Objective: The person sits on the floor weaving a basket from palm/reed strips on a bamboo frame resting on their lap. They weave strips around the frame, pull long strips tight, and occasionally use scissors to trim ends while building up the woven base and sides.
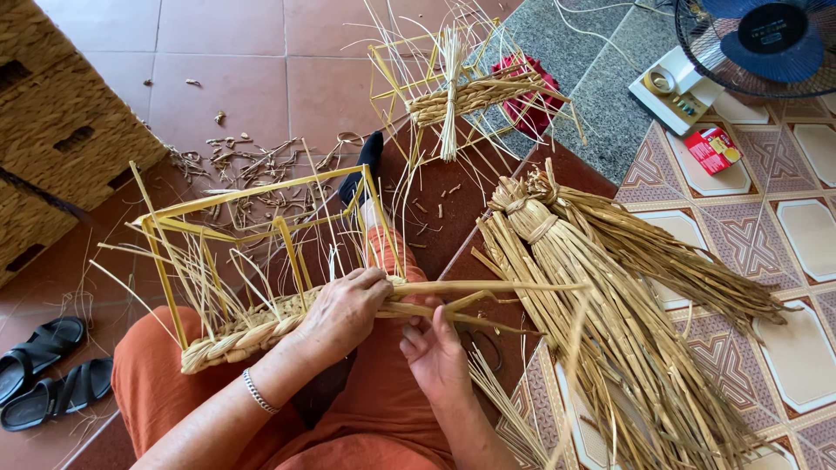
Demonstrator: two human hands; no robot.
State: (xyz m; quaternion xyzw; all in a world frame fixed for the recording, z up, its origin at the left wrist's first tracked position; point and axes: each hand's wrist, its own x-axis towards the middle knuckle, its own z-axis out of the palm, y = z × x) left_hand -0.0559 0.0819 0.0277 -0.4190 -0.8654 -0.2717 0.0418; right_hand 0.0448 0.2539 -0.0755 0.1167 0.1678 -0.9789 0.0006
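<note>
The left hand (344, 309) is pressing palm-down, fingers curled around the flat straw strands (470, 287) at the braided rim of the yellow wire basket frame (261, 252), which is lying across the person's lap. The right hand (435, 352) is pinching the same strands from below, palm up. Glossy terracotta tiles are giving way rightward to patterned flooring, where a tied bundle of dry straw (610, 296) is fanning out.

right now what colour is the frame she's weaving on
Yellow frame, with tan woven straw along its base; clearest in the head view.
</note>
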